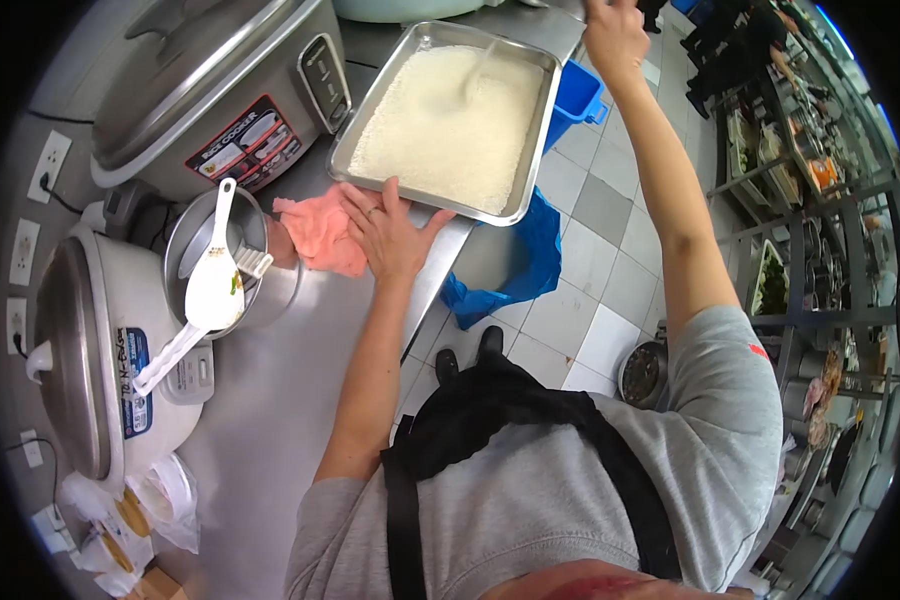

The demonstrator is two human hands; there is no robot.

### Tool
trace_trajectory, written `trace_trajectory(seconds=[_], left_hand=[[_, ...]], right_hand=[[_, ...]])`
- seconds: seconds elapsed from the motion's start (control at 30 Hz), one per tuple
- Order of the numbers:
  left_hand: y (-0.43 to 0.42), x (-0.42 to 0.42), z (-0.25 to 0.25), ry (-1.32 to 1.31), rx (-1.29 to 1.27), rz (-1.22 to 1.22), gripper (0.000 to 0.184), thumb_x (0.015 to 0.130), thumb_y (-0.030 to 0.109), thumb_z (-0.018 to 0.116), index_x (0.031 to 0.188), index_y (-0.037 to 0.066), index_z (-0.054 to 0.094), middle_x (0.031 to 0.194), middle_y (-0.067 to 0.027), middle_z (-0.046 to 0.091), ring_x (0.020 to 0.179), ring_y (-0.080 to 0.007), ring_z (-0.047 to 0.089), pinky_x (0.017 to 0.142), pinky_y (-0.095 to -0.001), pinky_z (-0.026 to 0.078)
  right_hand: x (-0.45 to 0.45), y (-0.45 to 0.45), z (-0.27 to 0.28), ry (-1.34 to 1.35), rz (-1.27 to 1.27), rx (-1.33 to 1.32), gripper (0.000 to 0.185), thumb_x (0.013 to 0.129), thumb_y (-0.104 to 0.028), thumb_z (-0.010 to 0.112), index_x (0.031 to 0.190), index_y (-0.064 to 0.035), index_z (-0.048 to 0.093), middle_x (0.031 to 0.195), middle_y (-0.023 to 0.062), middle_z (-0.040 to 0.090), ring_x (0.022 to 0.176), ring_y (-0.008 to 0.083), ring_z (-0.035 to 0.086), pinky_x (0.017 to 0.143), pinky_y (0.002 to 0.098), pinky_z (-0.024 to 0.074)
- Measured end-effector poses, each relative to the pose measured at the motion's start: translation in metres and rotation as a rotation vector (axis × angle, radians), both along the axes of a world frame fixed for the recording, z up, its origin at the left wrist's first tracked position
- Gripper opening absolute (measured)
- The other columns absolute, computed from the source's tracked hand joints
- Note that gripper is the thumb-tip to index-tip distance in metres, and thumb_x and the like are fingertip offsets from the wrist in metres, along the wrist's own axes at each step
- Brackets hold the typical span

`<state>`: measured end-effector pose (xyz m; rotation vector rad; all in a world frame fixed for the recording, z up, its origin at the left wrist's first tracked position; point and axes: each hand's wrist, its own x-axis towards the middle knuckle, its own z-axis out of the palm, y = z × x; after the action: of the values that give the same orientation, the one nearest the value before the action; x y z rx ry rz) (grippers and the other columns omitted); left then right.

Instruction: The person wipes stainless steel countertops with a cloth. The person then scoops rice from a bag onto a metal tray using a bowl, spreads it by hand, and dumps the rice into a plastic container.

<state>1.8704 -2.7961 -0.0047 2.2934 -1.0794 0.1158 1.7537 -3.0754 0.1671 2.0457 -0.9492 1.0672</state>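
Note:
A rectangular metal tray [522, 205] full of white, rice-like grains [440, 125] stands at the table's edge. My left hand [398, 232] rests with spread fingers against its near rim. Beside and partly under that hand lies a crumpled pink cloth [320, 232]. My right hand [615, 38] is stretched out past the tray's far right corner, its fingers closed and partly cut off by the frame's top. A metal piece shows just left of it; what the hand holds is unclear. A pale streak crosses the grains near the far rim.
On the left stand a large rice cooker [210, 110], a second cooker [155, 300], and a metal pot [185, 225] with white utensils [215, 285] across it. A blue-lined bin [545, 265] and a blue container [573, 100] are below the table edge. Shelves [800, 190] line the right.

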Motion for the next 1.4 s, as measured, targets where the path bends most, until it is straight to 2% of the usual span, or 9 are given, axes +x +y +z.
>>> trace_trajectory(seconds=[0.17,0.3,0.47,0.5,0.73,0.9,1.17,1.23,1.4], left_hand=[[-0.006,0.001,-0.01,-0.028,0.028,-0.007,0.093,0.058,0.061,0.065,0.13,0.016,0.025,0.132,-0.0391,0.002,0.123,-0.0531,0.007,0.098,-0.0539,0.013],[-0.009,0.001,-0.014,-0.046,0.009,-0.047,0.104,0.057,0.06,0.067,0.134,0.01,0.018,0.131,-0.0397,0.001,0.124,-0.0526,0.004,0.099,-0.0529,0.011],[-0.012,0.003,-0.022,0.253,-0.034,-0.126,0.089,0.065,0.03,0.065,0.135,0.005,0.015,0.13,-0.0249,0.022,0.1,-0.028,0.037,0.086,-0.0355,0.034],[-0.01,0.006,-0.024,0.052,0.032,-0.108,0.088,0.063,0.021,0.066,0.134,0.006,0.017,0.127,-0.0199,0.025,0.08,-0.0223,0.044,0.075,-0.0321,0.041],[-0.008,0.011,-0.025,-0.143,0.087,-0.239,0.089,0.078,0.065,0.038,0.133,-0.003,0.018,0.134,-0.0171,0.027,0.125,-0.0292,0.024,0.104,-0.0397,0.018],[0.045,0.046,-0.044,0.227,-0.085,-0.206,0.056,0.09,0.037,0.037,0.13,0.001,0.024,0.132,-0.0162,0.029,0.118,-0.0314,0.036,0.098,-0.0417,0.029],[0.084,0.086,-0.023,0.584,-0.16,-0.085,0.061,0.084,0.049,0.039,0.124,0.003,0.039,0.128,-0.0125,0.041,0.117,-0.0232,0.038,0.1,-0.0358,0.027],[0.051,0.04,-0.043,0.166,0.11,-0.249,0.059,0.085,0.047,0.038,0.125,0.003,0.038,0.129,-0.0125,0.039,0.117,-0.0235,0.038,0.1,-0.0362,0.028],[-0.015,0.006,-0.034,0.029,0.015,-0.044,0.074,0.086,0.056,0.028,0.132,-0.001,0.019,0.136,-0.0169,0.022,0.127,-0.0286,0.018,0.104,-0.0424,0.014]], right_hand=[[-0.095,-0.005,-0.088,-0.02,-0.323,0.772,0.047,0.075,-0.018,0.047,0.121,-0.0251,0.041,0.111,0.0256,0.045,0.086,0.0423,0.056,0.07,0.0478,0.0465],[-0.131,0.036,-0.207,0.058,-0.168,1.589,0.048,0.073,-0.01,0.042,0.12,-0.02,0.043,0.088,0.0178,0.062,0.063,0.0274,0.063,0.059,0.0378,0.051],[-0.108,0.079,-0.37,0.097,-0.185,2.165,0.051,0.077,-0.01,0.041,0.127,-0.02,0.038,0.113,0.0192,0.051,0.087,0.0351,0.059,0.068,0.0408,0.0511],[-0.102,0.085,-0.408,0.071,-0.198,2.209,0.051,0.077,-0.01,0.041,0.127,-0.02,0.038,0.113,0.0192,0.051,0.087,0.0351,0.059,0.068,0.0408,0.0511],[-0.079,0.048,-0.614,-0.01,-0.246,1.528,0.033,0.085,-0.019,0.039,0.116,-0.0149,0.047,0.116,0.0167,0.049,0.105,0.0324,0.05,0.084,0.0403,0.0439],[-0.089,0.021,-0.631,0.001,-0.268,0.72,0.027,0.082,-0.019,0.043,0.107,-0.0108,0.051,0.104,0.0142,0.053,0.086,0.0279,0.055,0.069,0.0415,0.0447],[-0.047,0.194,-0.766,-0.44,-0.086,1.394,0.039,0.074,-0.013,0.05,0.113,-0.0103,0.051,0.104,0.016,0.053,0.097,0.0318,0.05,0.088,0.043,0.0362],[-0.068,0.173,-0.84,-0.092,0.456,1.601,0.045,0.072,-0.011,0.05,0.117,-0.0141,0.049,0.1,0.0148,0.056,0.096,0.0304,0.053,0.084,0.0427,0.0412],[-0.084,0.153,-0.772,-0.335,0.307,2.0,0.053,0.067,-0.011,0.051,0.12,-0.0164,0.047,0.099,0.0132,0.057,0.085,0.0269,0.056,0.071,0.0401,0.0472]])
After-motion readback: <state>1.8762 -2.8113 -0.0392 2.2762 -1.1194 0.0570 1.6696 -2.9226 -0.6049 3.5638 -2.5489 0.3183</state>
